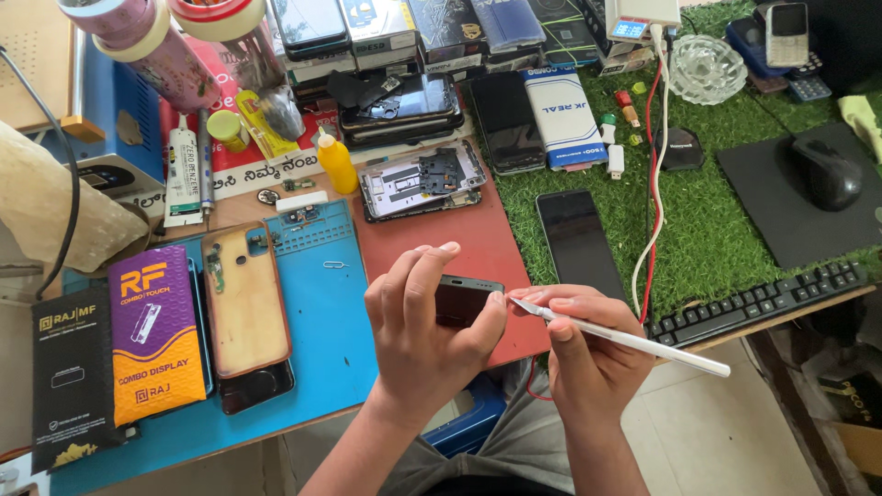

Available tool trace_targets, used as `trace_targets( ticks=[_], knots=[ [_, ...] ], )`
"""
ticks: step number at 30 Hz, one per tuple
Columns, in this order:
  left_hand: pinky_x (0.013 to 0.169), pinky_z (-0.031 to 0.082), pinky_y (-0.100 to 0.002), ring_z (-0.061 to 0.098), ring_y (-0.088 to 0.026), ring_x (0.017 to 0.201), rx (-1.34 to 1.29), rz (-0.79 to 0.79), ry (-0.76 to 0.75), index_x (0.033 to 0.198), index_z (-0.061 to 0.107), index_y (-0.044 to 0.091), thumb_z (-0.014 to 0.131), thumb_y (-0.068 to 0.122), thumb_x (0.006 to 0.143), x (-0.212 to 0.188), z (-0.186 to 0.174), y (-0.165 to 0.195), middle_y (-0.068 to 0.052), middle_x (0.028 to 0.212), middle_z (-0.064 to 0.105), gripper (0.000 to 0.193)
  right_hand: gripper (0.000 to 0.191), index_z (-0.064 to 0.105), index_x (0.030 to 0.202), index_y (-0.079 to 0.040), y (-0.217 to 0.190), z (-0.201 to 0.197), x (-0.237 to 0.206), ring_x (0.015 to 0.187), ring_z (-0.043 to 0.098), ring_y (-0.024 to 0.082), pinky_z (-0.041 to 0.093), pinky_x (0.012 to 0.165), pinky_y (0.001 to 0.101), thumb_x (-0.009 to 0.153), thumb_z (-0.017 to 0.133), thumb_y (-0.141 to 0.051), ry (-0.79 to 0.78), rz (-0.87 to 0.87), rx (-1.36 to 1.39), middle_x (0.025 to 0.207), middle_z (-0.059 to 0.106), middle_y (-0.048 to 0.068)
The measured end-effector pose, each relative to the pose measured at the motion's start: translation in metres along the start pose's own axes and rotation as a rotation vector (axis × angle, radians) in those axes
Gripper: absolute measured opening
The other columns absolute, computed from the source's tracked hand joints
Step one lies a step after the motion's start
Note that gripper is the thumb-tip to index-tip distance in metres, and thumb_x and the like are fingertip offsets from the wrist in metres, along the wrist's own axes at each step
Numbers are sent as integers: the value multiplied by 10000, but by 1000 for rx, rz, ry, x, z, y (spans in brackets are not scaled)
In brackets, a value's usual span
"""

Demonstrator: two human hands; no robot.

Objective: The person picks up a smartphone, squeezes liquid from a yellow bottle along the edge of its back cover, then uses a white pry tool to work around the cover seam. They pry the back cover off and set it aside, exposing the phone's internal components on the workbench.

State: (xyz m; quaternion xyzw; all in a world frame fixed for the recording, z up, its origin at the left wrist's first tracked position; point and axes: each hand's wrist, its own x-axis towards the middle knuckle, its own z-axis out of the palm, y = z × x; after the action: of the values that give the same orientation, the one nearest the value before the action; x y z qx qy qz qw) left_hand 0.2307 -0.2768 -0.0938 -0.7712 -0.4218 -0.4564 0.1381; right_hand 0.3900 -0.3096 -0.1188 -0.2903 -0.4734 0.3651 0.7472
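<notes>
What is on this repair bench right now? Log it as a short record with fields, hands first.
left hand: grips a dark phone at its edge
right hand: holds a white pen-like tool, tip at the phone's edge
mat: blue work mat beside a red mat
on blue mat: tan phone back cover
behind: opened phone frame, yellow bottle
right side: keyboard, mouse

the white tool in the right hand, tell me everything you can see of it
The white tool is a slim, straight, pen-like handle, smooth and plain, plastic or painted metal by its look. It ends in a small pointed blade-like tip. The right hand pinches it near that tip, the long handle slanting out to the right past the hand. The tip meets the edge of the dark phone that the left hand holds above the red mat.
</notes>
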Motion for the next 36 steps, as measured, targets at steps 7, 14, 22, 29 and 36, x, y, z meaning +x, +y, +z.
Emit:
trace_targets(
  ticks=[7,14,22,29,36],
  knots=[
    [972,443,-454,588,-345,1220,23,44,-8,1128,630,335,854,193,869,2,-3,-4,-130,1378,552,371,154,626,1143,24,0,1,1,997,742,350,640,939,498,1057,696,-82,-3,4,14,1071,707,248],
    [977,473,-450,594,-345,1217,20,58,-7,1157,624,319,854,192,892,2,-3,-6,-139,1372,557,373,153,628,1148,23,-1,1,1,989,745,352,645,963,511,1063,690,-88,4,19,30,1107,708,255],
    [949,485,-437,599,-347,1202,-18,68,-2,1153,624,317,847,177,884,2,-5,-8,-139,1358,562,376,176,629,1161,18,-1,2,0,1008,740,359,636,976,507,1061,696,-111,-19,15,46,1121,704,259],
    [911,512,-441,575,-357,1183,-25,28,-34,1074,637,315,834,129,809,6,-8,-2,-120,1304,556,379,176,634,1158,12,1,3,0,1014,736,352,616,974,492,1065,709,-117,-33,-7,23,1069,705,250],
    [939,546,-450,560,-382,1176,-43,-12,-51,1074,625,255,836,79,805,12,-8,6,-135,1256,545,383,172,626,1156,7,2,2,0,997,724,324,610,953,465,1072,708,-119,-3,-19,31,1064,697,231]
  ],
)
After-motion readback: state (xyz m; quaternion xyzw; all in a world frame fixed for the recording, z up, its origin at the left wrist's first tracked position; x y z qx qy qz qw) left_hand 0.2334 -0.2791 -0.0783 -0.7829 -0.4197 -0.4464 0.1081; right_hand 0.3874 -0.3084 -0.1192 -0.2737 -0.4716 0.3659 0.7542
